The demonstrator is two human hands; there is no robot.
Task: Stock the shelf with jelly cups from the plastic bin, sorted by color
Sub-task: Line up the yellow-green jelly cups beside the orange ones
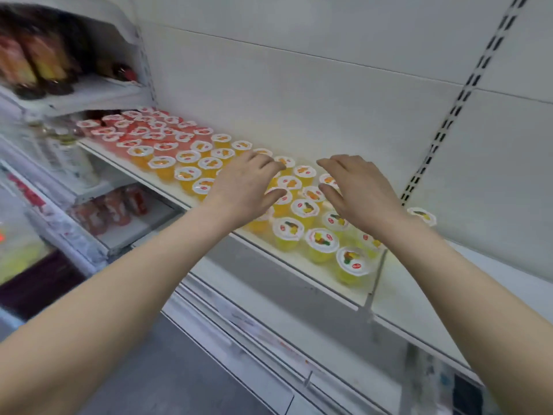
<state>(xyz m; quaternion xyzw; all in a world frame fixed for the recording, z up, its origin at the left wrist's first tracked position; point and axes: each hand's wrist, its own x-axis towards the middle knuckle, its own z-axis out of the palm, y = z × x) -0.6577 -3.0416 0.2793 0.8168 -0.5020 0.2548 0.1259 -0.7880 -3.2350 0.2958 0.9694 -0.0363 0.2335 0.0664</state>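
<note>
**Both grips released over the orange and yellow cups**

The left grip (245,187) hangs mid-frame over the shelf, palm down. Its fingers are loosely bent, point right and grasp nothing. The right grip (359,190) is just right of it, also palm down and released, with its fingers pointing left. The two are near each other but apart. Whether any fingertip touches a lid below cannot be told.

Under and between them stand cups with white foil lids. The orange cups (188,158) run from left of the left grip to beneath it. The yellow cups (321,242) sit below and right of centre, under the right grip and out to the front edge of the shelf (314,271). The nearest of them stands beside a thin divider (376,277). A lone cup (422,215), also yellow, stands behind the right wrist, apart from the rest. The red cups (143,130) fill the far end at upper left, right against the orange block. The colours go red, orange, yellow from upper left to lower right.

Behind the shelf is a plain white back wall (299,85), with a slotted upright (466,94) at the right. At upper left a higher shelf holds blurred bottles (30,64). At left, a lower shelf carries red packets (119,208). A price rail (263,327) crosses the bottom centre.
</note>
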